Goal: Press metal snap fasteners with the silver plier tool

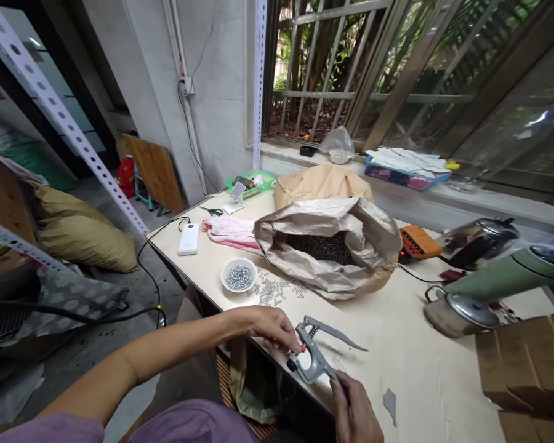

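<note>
My right hand (356,409) is wrapped round the lower handle of grey snap-fastener-type pliers (322,364), held over the table's front edge. The pliers' handles stand apart, with a coil spring between them near the pivot. A small red tip (303,349) shows at the jaw. My left hand (273,327) is pinched at that jaw, its fingertips close to the red tip; anything between them is too small to make out. Beyond the left hand stands a white bowl (239,291) of small metal screw-like pieces (239,274). Similar loose pieces (272,288) lie beside it.
An open sack (277,246) of small dark pieces stands behind the bowl. A power bank (189,239), a pink cloth (231,232) and scissors (213,211) lie to the left. At right are a lidded metal pot (461,314), a green flask (503,271) and cardboard boxes (526,363).
</note>
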### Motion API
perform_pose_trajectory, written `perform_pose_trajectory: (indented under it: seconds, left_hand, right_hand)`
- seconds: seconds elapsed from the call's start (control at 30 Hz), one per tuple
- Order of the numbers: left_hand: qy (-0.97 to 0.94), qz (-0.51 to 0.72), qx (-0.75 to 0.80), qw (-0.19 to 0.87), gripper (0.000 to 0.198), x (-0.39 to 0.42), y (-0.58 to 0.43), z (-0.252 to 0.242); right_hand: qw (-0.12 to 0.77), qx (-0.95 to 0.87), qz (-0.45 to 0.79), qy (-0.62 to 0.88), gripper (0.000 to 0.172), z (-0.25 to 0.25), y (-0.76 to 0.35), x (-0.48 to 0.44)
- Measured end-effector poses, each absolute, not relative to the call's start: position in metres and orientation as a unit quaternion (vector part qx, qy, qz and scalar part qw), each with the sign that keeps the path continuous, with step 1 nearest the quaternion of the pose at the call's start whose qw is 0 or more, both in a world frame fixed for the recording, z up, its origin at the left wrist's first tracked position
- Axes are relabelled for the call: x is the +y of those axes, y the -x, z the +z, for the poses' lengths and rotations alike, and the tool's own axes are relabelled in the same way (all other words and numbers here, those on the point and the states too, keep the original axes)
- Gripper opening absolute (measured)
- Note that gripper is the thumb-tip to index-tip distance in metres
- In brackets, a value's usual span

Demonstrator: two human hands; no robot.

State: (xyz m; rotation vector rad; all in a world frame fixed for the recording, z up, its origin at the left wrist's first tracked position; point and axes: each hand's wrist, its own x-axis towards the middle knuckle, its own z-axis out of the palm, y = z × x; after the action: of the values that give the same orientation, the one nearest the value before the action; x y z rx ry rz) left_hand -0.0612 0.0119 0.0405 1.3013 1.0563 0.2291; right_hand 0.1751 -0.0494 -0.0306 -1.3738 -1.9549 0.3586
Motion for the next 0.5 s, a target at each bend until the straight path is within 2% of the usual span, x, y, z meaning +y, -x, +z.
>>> perform_pose_trajectory:
  seconds: [0.07, 0.17, 0.23, 0.3, 0.43, 0.5]
  left_hand:
    - [-0.619, 0.133, 0.476, 0.610, 0.022, 0.015, 0.061, 0.046]
    - [-0.725, 0.194, 0.513, 0.416, 0.019, 0.018, 0.057, 0.050]
    - [-0.745, 0.199, 0.523, 0.364, 0.018, 0.022, 0.056, 0.051]
    - [-0.711, 0.177, 0.519, 0.441, 0.018, 0.028, 0.060, 0.052]
    - [-0.523, 0.118, 0.457, 0.709, 0.028, 0.040, 0.081, 0.052]
    - [-0.481, 0.125, 0.446, 0.745, 0.031, 0.043, 0.090, 0.049]
  right_hand:
    - [0.364, -0.746, 0.131, 0.542, 0.034, -0.030, -0.170, -0.050]
    - [0.376, -0.724, 0.083, 0.572, 0.038, -0.031, -0.156, -0.047]
    - [0.381, -0.711, 0.035, 0.590, 0.041, -0.031, -0.146, -0.042]
    - [0.385, -0.713, 0.032, 0.585, 0.043, -0.029, -0.140, -0.038]
    - [0.380, -0.721, 0.166, 0.555, 0.040, -0.017, -0.140, -0.033]
    - [0.379, -0.713, 0.199, 0.556, 0.039, -0.013, -0.144, -0.034]
